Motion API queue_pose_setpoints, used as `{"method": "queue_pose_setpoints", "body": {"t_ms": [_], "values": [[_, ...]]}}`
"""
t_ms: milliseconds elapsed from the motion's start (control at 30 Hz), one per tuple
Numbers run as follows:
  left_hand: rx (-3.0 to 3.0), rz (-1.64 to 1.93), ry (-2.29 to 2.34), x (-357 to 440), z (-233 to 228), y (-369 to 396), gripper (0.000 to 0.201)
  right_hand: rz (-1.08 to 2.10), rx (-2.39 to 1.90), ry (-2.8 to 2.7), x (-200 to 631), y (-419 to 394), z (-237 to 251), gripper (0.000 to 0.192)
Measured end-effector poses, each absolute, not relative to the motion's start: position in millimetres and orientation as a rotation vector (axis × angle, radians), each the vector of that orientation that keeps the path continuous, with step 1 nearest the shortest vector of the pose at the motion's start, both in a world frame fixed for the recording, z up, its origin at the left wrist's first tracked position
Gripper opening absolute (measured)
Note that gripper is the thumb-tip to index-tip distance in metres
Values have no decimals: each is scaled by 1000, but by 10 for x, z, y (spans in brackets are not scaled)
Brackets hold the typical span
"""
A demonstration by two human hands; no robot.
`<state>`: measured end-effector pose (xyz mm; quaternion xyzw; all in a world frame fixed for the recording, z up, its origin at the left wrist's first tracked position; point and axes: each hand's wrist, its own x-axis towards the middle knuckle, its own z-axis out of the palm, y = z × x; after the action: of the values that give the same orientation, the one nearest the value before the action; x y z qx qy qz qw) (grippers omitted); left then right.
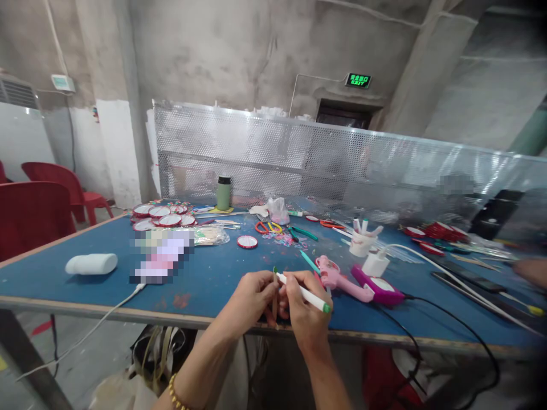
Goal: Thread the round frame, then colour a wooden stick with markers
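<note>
Near the table's front edge, my left hand point(250, 297) pinches a thin wooden craft stick point(274, 299) upright, its top end coloured green. A white marker pen point(311, 296) with a green end lies in the closed fingers of my right hand point(308, 322). Its tip points left and meets or nearly meets the stick's green end; contact is too small to tell. To the right of my right hand rests a pink glue gun point(339, 278) beside a purple box point(378, 286). A round white disc with a red rim point(247, 242) lies beyond my hands.
Around the blue table point(205, 285) are a white bottle point(92, 264), a blurred-out phone-like object point(162, 259), a pile of red-rimmed discs point(160, 213), scissors point(269, 228) and a cup of pens point(359, 244). Cables cross the right side. Part of another person's hand point(532, 270) shows at far right.
</note>
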<state>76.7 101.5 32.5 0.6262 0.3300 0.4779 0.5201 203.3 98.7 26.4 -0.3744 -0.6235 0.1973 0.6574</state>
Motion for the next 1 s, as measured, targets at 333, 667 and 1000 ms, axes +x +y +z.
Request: {"method": "queue_pose_setpoints", "body": {"t_ms": [333,667,1000], "values": [[1484,1145,806,770,342,998,36,429,-857,-1438,2034,998,269,22],[1495,1144,812,762,316,1015,35,428,-877,-1435,2036,1012,254,23],[1487,1141,810,765,353,995,34,416,-882,-1410,2020,993,291,25]]}}
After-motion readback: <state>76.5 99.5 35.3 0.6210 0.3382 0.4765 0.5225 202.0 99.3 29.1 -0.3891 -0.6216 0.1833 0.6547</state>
